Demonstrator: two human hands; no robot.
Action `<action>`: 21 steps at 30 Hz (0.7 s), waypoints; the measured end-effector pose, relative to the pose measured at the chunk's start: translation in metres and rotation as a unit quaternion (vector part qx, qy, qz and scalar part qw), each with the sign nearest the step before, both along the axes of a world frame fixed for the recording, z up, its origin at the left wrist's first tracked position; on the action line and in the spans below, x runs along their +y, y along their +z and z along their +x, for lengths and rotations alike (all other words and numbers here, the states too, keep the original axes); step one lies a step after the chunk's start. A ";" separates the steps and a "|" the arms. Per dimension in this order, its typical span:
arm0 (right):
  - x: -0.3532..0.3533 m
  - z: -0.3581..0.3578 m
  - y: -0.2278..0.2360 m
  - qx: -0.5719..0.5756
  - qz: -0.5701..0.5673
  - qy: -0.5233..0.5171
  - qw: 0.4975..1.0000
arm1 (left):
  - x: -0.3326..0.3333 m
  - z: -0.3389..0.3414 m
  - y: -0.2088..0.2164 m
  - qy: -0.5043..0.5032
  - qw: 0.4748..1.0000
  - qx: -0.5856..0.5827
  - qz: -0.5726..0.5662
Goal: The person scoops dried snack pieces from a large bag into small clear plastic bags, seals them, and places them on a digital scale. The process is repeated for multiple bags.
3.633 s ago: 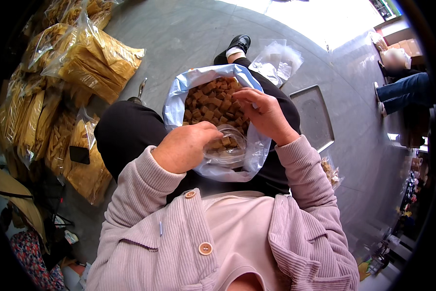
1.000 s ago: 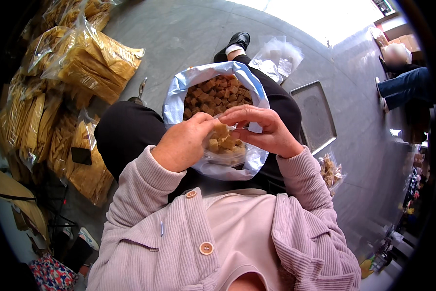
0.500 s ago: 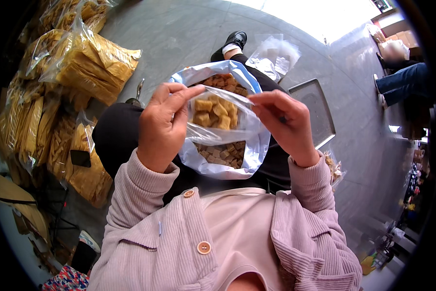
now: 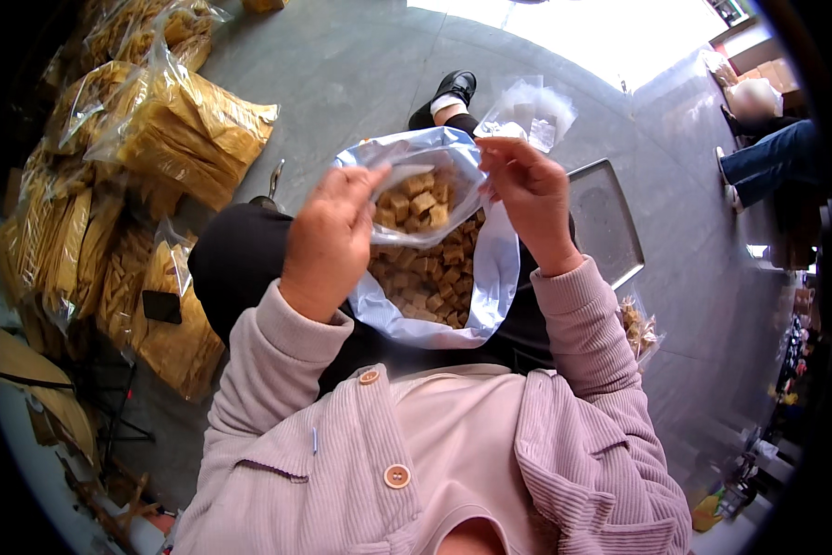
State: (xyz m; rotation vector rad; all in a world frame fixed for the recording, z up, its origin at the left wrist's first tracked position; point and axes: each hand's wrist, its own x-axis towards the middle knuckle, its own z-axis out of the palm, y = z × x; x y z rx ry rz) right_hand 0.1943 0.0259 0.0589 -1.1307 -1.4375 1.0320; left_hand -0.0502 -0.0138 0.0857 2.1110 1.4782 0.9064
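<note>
A small clear plastic bag (image 4: 388, 242) with brown cube-shaped pieces (image 4: 420, 201) in it hangs between my hands, its mouth apart. My left hand (image 4: 331, 236), somewhat blurred, is closed on the bag's left edge. At the upper right edge, the fingertips of my right hand (image 4: 532, 196) pinch the film. Just beneath is a larger white-blue bag (image 4: 495, 296), standing open between my legs. Many more brown cubes (image 4: 434, 287) lie in it, partly covered by the small bag and my left hand.
Large clear bags of yellow-brown strips (image 4: 194, 139) are piled at the left, a dark phone-like rectangle (image 4: 161, 306) on one. A metal tray (image 4: 606, 222) and several flat clear bags (image 4: 531, 116) lie on the floor. Another person's legs (image 4: 772, 162) show at the far right.
Both hands have come closer together, the right one also moving farther from me. The small bag has narrowed and its pieces have shifted, so more cubes in the large bag show.
</note>
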 end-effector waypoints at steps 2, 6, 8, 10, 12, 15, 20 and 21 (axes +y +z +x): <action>0.000 -0.005 0.009 0.063 0.032 -0.010 0.997 | 0.003 0.002 0.009 0.020 0.999 -0.027 0.022; -0.003 -0.008 0.010 -0.114 0.164 -0.120 0.973 | 0.005 0.002 0.015 -0.048 0.999 0.004 -0.023; -0.017 0.004 0.008 -0.154 0.207 -0.105 0.961 | 0.012 0.001 0.008 -0.061 0.995 -0.006 -0.079; -0.039 0.009 0.005 -0.134 0.190 -0.044 0.972 | 0.015 -0.001 0.000 -0.060 0.994 -0.030 -0.090; -0.062 0.007 0.000 -0.137 0.149 0.002 0.979 | 0.014 -0.002 -0.004 -0.050 0.992 -0.057 -0.099; -0.070 0.008 -0.012 -0.226 0.129 0.042 0.965 | 0.007 0.000 -0.007 -0.024 0.989 -0.089 -0.112; -0.076 -0.003 -0.038 -0.409 0.126 0.111 0.897 | 0.005 0.003 -0.006 -0.027 0.988 -0.071 -0.131; -0.076 -0.005 -0.041 -0.421 0.128 0.110 0.891 | 0.004 0.003 -0.006 -0.032 0.989 -0.072 -0.127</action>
